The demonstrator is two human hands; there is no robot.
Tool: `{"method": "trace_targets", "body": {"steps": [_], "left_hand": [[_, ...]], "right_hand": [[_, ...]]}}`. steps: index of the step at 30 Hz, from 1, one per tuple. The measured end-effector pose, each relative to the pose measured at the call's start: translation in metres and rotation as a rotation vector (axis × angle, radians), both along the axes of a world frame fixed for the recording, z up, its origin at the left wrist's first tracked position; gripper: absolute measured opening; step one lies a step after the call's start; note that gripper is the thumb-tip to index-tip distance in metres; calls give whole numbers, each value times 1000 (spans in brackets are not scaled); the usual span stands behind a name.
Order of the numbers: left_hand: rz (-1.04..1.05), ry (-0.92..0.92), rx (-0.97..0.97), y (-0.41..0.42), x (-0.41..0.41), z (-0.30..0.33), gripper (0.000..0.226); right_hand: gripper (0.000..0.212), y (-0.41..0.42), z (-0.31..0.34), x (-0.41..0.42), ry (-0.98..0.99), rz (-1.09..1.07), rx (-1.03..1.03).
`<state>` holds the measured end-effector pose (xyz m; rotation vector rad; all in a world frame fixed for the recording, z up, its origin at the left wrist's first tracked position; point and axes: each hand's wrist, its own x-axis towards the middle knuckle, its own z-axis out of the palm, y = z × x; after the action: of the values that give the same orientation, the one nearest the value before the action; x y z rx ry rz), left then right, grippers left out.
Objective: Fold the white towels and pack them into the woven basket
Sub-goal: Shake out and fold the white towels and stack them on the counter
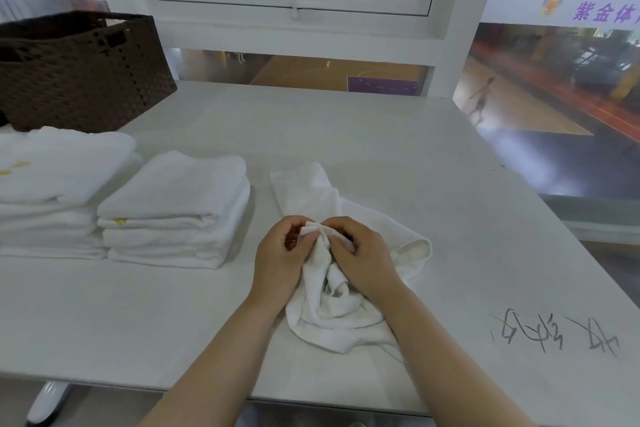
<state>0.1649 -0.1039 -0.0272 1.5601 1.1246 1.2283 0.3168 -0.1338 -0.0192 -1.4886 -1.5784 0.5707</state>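
A: Table (398, 135), white, matte top, runs out ahead of the hands and off to both sides. Black scrawl (557, 333) on it, right of the hands.

B: Beyond it?

A: White-framed window (294, 5) straight ahead, above; glass dark, small lights showing in it. Glazing lower down and to the right looks onto a court (311, 71), wood floor, purple patch. White banners (588, 10) with purple characters, upper right and upper left.

B: Floor?

A: Grey strip under the near table edge. White table leg (48, 402), lower left.
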Motion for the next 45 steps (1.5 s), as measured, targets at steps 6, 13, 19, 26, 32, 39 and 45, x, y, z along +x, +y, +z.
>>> {"method": "trace_targets", "body": {"steps": [6,13,19,26,32,39,45], "left_hand": [[-3,-54,-4,-1,-2,-1,9],[9,-73,-4,0,-4,-2,6],[-17,-40,8,0,-2,-5,9],[-29,-25,-18,1,-11,4,12],[-13,280,283,30,-37,60,8],[46,398,543,40,-57,159,7],[67,463,613,27,-76,229,10]], "right_hand": [[27,-5,-1,16,-117,-172,119],[26,-42,-7,87,-253,-365,49],[40,-64,-12,103,-585,-25,-13],[14,-61,24,127,-798,13,-148],[30,-64,80,154,-1001,-21,-181],[18,-81,159,148,-1438,-34,-98],[37,-121,224,138,-1500,-77,-112]]}}
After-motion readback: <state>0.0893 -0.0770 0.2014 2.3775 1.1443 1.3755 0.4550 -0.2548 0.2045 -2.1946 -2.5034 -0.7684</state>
